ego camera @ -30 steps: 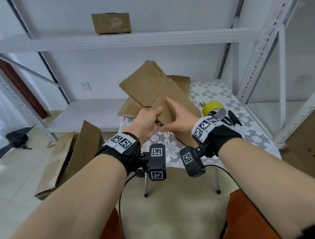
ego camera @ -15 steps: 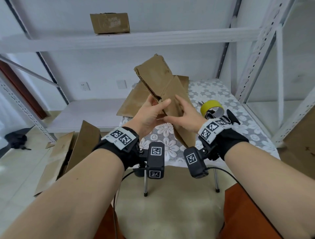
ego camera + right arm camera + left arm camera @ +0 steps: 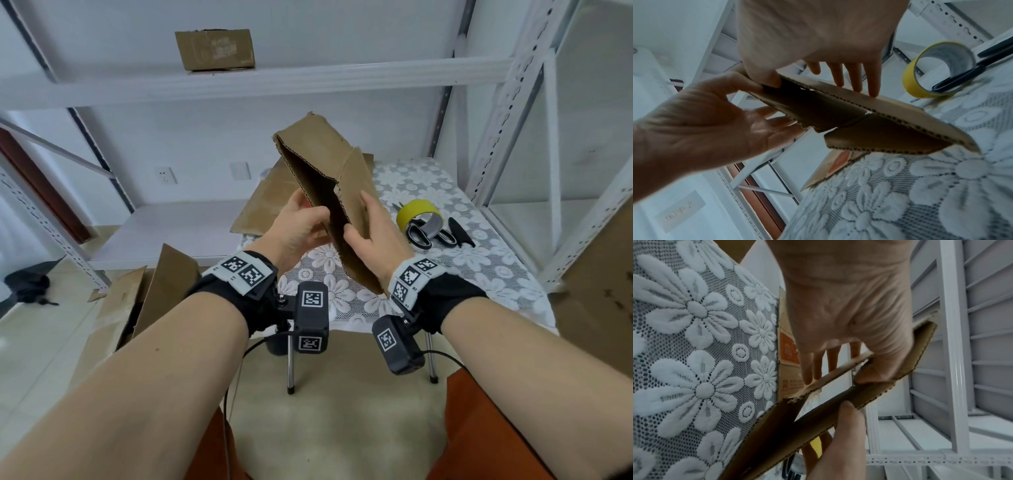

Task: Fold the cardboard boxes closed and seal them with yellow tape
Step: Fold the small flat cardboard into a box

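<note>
- Flattened cardboard box [image 3: 325, 178] held up in the air above the near edge of the table [image 3: 507, 274], tilted, its two walls parted into a narrow dark gap.
- Left hand [image 3: 298, 229] gripping the box's left wall, thumb on one side and fingers curled round the other.
- Right hand [image 3: 373, 233] clasping the right wall, thumb tucked into the gap at the edge, fingers laid along the outer face.
- From the right wrist view: corrugated edges of the box [image 3: 869, 116] visible, fingers [image 3: 872, 81] stretched over the upper panel.
- From the left wrist view: left thumb [image 3: 877, 368] inside the fold, box [image 3: 818, 418] open in a slim V.
- Roll of yellow tape [image 3: 416, 214] lying on the lace tablecloth [image 3: 479, 260], just right of the box, touching black-handled scissors [image 3: 442, 233].
- Second flat cardboard sheet [image 3: 263, 202] on the table's far left corner, behind the held box.
- Closed box [image 3: 215, 49] up on the white shelf [image 3: 342, 77].
- More cardboard [image 3: 147, 301] leaning on the floor to the left.
</note>
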`<state>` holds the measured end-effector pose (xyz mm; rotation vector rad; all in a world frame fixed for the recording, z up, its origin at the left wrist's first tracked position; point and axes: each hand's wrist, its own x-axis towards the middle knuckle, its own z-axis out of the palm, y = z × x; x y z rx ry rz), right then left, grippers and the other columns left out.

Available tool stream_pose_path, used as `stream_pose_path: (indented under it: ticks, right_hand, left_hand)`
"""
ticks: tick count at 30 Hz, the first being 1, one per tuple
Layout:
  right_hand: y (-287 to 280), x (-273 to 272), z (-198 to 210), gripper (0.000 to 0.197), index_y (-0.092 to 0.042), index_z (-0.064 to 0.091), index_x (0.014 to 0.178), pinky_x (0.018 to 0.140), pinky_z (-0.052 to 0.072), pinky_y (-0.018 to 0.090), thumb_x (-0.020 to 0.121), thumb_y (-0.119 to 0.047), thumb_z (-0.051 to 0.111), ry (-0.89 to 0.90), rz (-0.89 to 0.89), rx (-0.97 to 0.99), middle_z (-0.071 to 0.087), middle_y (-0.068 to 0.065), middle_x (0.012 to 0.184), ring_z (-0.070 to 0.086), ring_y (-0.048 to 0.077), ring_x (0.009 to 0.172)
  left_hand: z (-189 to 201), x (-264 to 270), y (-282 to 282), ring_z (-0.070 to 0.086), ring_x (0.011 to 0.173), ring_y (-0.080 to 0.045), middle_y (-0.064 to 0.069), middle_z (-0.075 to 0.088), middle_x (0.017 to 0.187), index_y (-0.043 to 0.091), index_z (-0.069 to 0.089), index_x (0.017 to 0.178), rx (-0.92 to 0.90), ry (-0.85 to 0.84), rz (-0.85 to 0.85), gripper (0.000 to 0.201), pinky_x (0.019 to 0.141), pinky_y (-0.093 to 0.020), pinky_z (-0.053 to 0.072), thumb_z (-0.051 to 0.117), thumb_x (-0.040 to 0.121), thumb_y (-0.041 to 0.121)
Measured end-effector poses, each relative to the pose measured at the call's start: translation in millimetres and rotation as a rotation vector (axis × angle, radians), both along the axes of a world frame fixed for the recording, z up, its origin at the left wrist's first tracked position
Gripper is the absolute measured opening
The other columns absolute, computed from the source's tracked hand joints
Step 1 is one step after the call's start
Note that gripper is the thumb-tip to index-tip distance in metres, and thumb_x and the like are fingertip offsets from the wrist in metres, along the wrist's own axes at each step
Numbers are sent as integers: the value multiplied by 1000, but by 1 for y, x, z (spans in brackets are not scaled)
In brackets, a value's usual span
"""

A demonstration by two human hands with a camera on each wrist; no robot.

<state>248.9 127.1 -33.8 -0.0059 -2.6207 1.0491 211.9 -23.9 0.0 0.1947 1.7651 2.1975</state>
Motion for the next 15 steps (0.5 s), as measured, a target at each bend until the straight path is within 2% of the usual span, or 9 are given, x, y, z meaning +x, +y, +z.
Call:
stream_pose_path:
  ticks: [3, 4, 6, 8, 10, 12, 14, 15]
  right_hand:
    - [1, 2, -3, 77, -19, 16, 150, 106, 37, 43, 84, -42, 49, 19, -34, 86, 32, 7, 150, 35, 23, 134]
    - [1, 3, -3, 78, -18, 15, 150, 105, 38, 45, 84, -37, 52, 10, -48, 117, 32, 8, 149, 36, 24, 133]
    - [2, 3, -3, 80, -17, 14, 149, 101, 41, 48, 83, -27, 57, -16, -80, 160, 33, 11, 146, 39, 29, 129]
    - [0, 3, 0, 76, -16, 17, 148, 96, 43, 51, 83, -18, 56, -11, -97, 166, 36, 14, 141, 43, 32, 124]
    - [-2, 1, 5, 72, -15, 18, 148, 94, 44, 51, 84, -10, 51, 39, -95, 126, 38, 14, 140, 44, 33, 124]
    - [-1, -1, 12, 70, -15, 17, 149, 99, 42, 47, 87, -6, 48, 101, -97, 64, 36, 12, 144, 42, 30, 127]
    - [1, -5, 19, 67, -16, 18, 149, 101, 41, 40, 90, -7, 47, 139, -110, -8, 37, 10, 146, 46, 29, 126]
    - [2, -6, 23, 64, -17, 19, 149, 98, 42, 37, 92, -8, 46, 148, -121, -46, 40, 9, 143, 50, 29, 122]
  left_hand:
    - [0, -1, 9, 67, 80, -27, -16, 66, 99, 12, 52, 117, -146, 8, 173, 39, 73, -44, 60, 52, 85, -11]
    - [0, -2, 11, 68, 81, -28, -16, 68, 98, 8, 54, 116, -201, 14, 225, 34, 72, -43, 59, 50, 87, -10]
    - [1, -4, 14, 67, 94, -35, -18, 69, 102, 1, 58, 117, -282, 47, 274, 30, 77, -47, 59, 48, 90, -8]
    - [8, -4, 16, 66, 98, -37, -16, 69, 102, 0, 59, 118, -354, 116, 272, 29, 83, -48, 57, 48, 92, -4]
    - [18, -5, 19, 65, 92, -27, -8, 67, 97, 2, 59, 120, -405, 210, 288, 29, 81, -39, 57, 48, 94, -1]
    - [29, -4, 21, 60, 92, -19, -2, 63, 98, 4, 55, 125, -432, 329, 311, 31, 81, -27, 50, 47, 96, -1]
    - [36, -5, 21, 56, 97, -18, 0, 60, 101, 7, 52, 127, -456, 439, 323, 33, 84, -27, 44, 44, 97, -1]
    - [37, -6, 21, 55, 96, -17, 2, 59, 100, 9, 52, 127, -480, 485, 335, 33, 83, -26, 43, 42, 97, -1]
